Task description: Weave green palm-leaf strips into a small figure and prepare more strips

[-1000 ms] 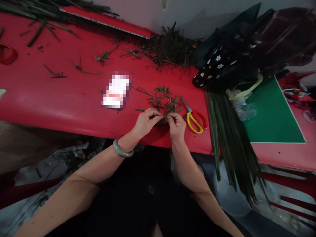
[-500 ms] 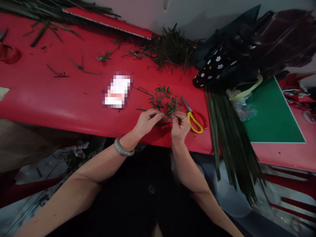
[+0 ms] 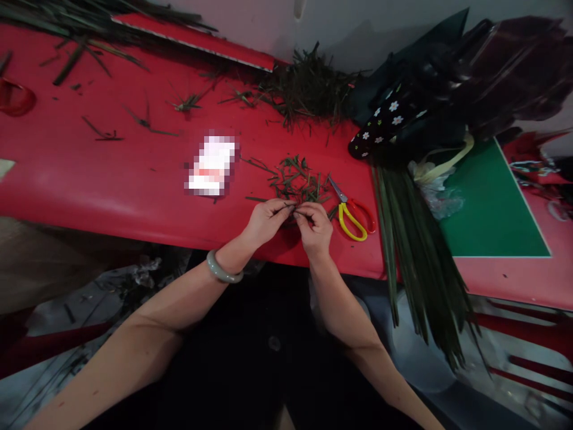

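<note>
Fingertips of my left hand (image 3: 267,222) and my right hand (image 3: 317,230) meet over the red tabletop, both closed in a pinch. Between them is a thin strip of green leaf, mostly covered by the fingers. Just beyond the hands lies a loose scatter of short cut leaf pieces (image 3: 298,178). Scissors (image 3: 351,215) with one yellow and one red handle rest to the right of my right hand, blades pointing away from me. A bangle circles my left wrist.
A blurred bright rectangle (image 3: 212,166) lies left of the cuttings. Long green leaves (image 3: 418,257) hang over the front edge at right, beside a green board (image 3: 496,215). A heap of leaf scraps (image 3: 313,86) sits by the wall. Another red-handled tool (image 3: 15,98) is far left.
My right hand has moved left, bringing its fingertips up against those of my left hand. My left hand stays nearly in place.
</note>
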A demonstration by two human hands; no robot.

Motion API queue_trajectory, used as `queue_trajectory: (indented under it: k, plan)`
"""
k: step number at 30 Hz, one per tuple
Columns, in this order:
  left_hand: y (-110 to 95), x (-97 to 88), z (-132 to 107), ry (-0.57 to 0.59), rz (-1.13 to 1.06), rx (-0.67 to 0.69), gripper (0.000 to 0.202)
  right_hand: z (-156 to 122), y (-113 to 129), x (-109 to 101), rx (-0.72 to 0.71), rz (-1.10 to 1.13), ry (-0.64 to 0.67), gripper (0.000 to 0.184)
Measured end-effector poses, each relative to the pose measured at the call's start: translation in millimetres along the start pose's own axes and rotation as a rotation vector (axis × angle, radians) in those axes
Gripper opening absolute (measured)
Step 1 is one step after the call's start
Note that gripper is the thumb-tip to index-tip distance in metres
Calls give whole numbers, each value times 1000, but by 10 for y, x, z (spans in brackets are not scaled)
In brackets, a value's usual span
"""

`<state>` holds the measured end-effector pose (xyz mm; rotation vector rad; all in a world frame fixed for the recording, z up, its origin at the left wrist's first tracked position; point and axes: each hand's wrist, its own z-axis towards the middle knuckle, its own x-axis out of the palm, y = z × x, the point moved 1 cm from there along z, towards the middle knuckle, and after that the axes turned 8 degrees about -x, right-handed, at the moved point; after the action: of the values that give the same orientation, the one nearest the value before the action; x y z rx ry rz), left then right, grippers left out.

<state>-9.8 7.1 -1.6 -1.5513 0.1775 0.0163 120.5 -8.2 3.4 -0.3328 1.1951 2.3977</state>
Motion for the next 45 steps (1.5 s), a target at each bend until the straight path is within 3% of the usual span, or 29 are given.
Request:
queue_trajectory:
  k: [7,22,33,39,45]
  plan:
    - [-27,14,-8,82,-73,-20,19,-1,-49,-18,46,18,-48,9]
    - [22,83,-2,-15,-363,-217,13,17,-13,-1,-6,-10,-1,7]
    - [-14,14,23,-25,-457,-172,22,-22,-139,-31,127,68,-130,15]
    - [-33,19,18,20,-528,-224,18,-32,-100,-31,42,142,-24,20]
    - [-40,29,-1,103,-531,-241,18,-18,-73,-26,1,143,10,12]
